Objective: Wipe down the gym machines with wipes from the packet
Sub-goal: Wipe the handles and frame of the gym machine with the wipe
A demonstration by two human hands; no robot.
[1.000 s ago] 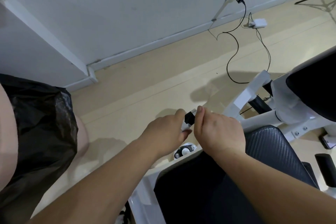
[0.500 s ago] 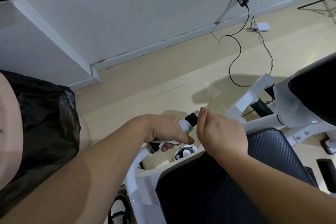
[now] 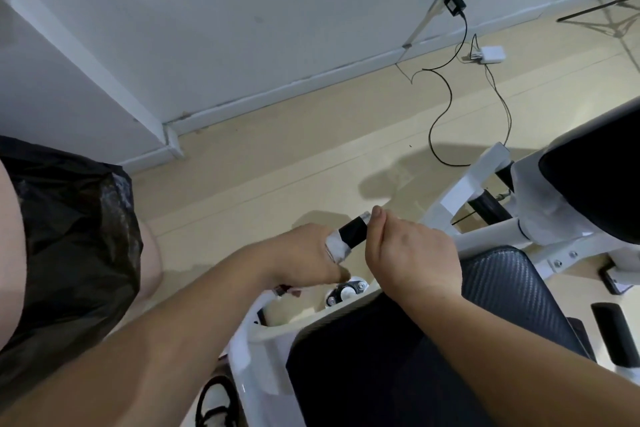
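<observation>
1. Hands at work on a white-framed gym machine [image 3: 485, 239], seen from the wearer's head camera looking down.
2. The left hand [image 3: 304, 260] is curled tight round a white wipe [image 3: 336, 248], which is wrapped about the lower part of a black handle [image 3: 353, 234]; a crumpled edge of the wipe shows above the knuckles.
3. The right hand [image 3: 412, 256], fingers curled in, pinches the handle's far end with thumb and forefinger, just beside the left hand, with a short stretch of bare black grip between them.
4. The handle slants up and to the right, standing above the front edge of the machine's black seat pad [image 3: 398, 357], over which the right forearm passes.
5. A second black pad [image 3: 599, 184] sits on the frame at far right.
6. A black plastic bag [image 3: 69, 236] fills the left edge of the view.
7. Behind, a black cable [image 3: 446, 94] runs from a wall plug [image 3: 455, 3] across the pale floor [image 3: 277, 156], near a small white adapter [image 3: 491, 54].
</observation>
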